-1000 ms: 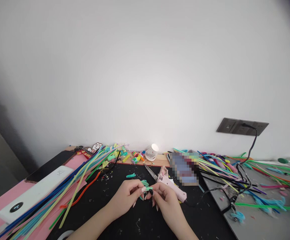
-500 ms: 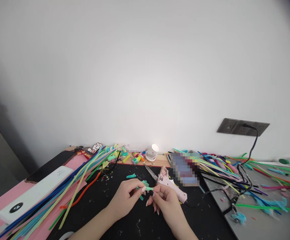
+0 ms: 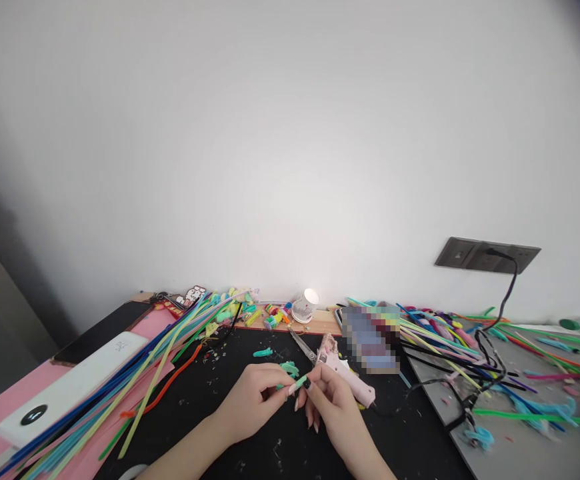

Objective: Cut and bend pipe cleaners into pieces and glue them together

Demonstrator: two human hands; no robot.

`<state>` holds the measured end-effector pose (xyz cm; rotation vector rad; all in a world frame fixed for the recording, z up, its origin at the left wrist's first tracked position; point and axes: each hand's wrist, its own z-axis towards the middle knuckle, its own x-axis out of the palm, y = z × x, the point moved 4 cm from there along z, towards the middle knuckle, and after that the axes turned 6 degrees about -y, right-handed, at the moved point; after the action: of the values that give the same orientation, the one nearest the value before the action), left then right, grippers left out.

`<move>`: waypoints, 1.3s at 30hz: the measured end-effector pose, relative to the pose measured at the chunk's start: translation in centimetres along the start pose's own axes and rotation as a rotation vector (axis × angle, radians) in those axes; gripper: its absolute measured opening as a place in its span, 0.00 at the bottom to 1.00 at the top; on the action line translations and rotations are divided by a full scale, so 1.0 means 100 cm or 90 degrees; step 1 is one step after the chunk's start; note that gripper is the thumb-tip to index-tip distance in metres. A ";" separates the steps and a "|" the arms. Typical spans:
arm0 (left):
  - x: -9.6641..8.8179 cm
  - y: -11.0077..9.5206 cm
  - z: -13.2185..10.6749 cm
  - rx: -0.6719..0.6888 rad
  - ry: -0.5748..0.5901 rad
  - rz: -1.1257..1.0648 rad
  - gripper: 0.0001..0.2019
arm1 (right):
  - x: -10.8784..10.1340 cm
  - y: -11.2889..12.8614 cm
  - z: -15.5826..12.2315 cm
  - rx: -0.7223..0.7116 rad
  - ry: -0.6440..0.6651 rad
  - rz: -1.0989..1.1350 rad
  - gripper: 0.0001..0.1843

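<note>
Green strip [image 3: 299,383] is up between two hands, over a black mat [image 3: 250,460], and I watch it from far away. My left hand [image 3: 257,400] has its thumb and finger closed on the near end. My right hand [image 3: 333,403] pinches close at the other end, with its lower fingers curled loosely. Something small and black sits by the right thumb, but I can't tell what it is.

I think the strip could slip out, because it is thin and only fingertips have it. If both hands pull too hard, it could bend the wrong way or pop loose. If it drops, it could get mixed up with the teal curls [image 3: 289,369] just behind the left fingers, as the colors are so alike.

A pink glue gun [image 3: 347,380] lies just behind the right hand. I can't tell if it is hot, or if the hand touches it. A bump there could hurt, and a tug on its black cord [image 3: 393,408] could drag it. Scissors [image 3: 304,345] lie beside the gun, so a hand reaching forward without care could get poked.
</note>
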<state>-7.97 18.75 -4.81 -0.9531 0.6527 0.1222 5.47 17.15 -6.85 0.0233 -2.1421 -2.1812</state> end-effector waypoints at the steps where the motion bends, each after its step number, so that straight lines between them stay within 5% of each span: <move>1: 0.000 0.001 0.000 -0.007 -0.010 0.000 0.14 | 0.000 0.000 0.000 0.000 -0.005 -0.011 0.14; 11: -0.001 0.016 -0.002 -0.114 -0.094 -0.065 0.14 | 0.002 0.001 -0.004 0.001 0.003 -0.066 0.10; 25: 0.007 0.011 -0.003 -0.111 0.022 -0.124 0.14 | -0.003 -0.003 -0.004 -0.064 0.009 -0.230 0.15; 39: 0.008 0.015 -0.004 -0.115 0.033 -0.160 0.11 | -0.008 0.010 -0.004 -0.130 0.001 -0.368 0.14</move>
<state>-8.08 19.19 -6.50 -1.2072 0.5701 -0.0682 6.37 16.80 -5.87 0.7123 -2.0844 -2.6747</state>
